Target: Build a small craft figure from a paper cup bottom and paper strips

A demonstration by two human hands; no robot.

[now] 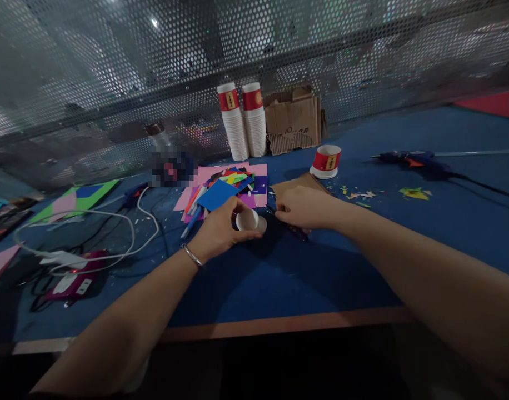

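My left hand, with a silver bangle at the wrist, is wrapped round a small white paper cup whose open mouth faces me. Close to its right, my right hand is closed round a dark tool, possibly scissors, partly hidden under the fingers. Behind the right hand lies a piece of brown cardboard. A pile of coloured paper, with a blue sheet on top, sits just behind my left hand.
Two stacks of paper cups and a torn cardboard box stand at the back. A red-and-white cup is right of centre. Glue gun lies at right; white cable and purple power strip at left.
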